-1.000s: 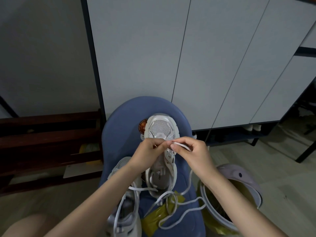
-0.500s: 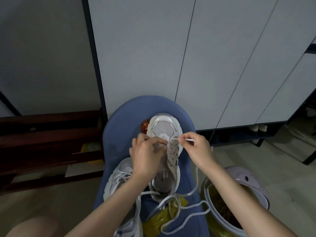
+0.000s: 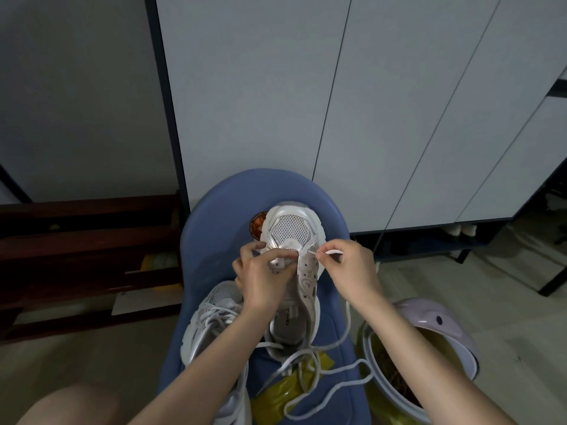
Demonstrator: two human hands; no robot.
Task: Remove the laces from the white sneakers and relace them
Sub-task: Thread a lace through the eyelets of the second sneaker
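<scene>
The right hand point(image 3: 349, 265) pinches the white lace point(image 3: 333, 252) between thumb and forefinger, a narrow grip just right of the sneaker's front eyelets. Half a second ago that hand sat closer in against the shoe; now it is drawn a little further right, with a short run of lace stretched from the eyelet to the fingertips. The left hand point(image 3: 260, 276) is curled over the left side of the sneaker point(image 3: 291, 234), thumb reaching across the tongue near the lowest eyelets, fingers wrapped round the upper, much as it was a moment earlier.

Dark lettering is printed on the insole point(image 3: 287, 317), but it is too small to read. A round orange-brown label point(image 3: 257, 223) shows beside the toe, its text unreadable too.

Both forearms come up from the bottom edge, wrists bent slightly inward toward the shoe. The sneaker lies toe-away on the blue chair point(image 3: 214, 216), and the rest of the lace trails loose over the seat behind its heel and across a yellow packet point(image 3: 282, 394). The second sneaker point(image 3: 211, 320), laced, lies just left of the first. A pale lilac bin point(image 3: 435, 317) stands on the floor to the right.
</scene>
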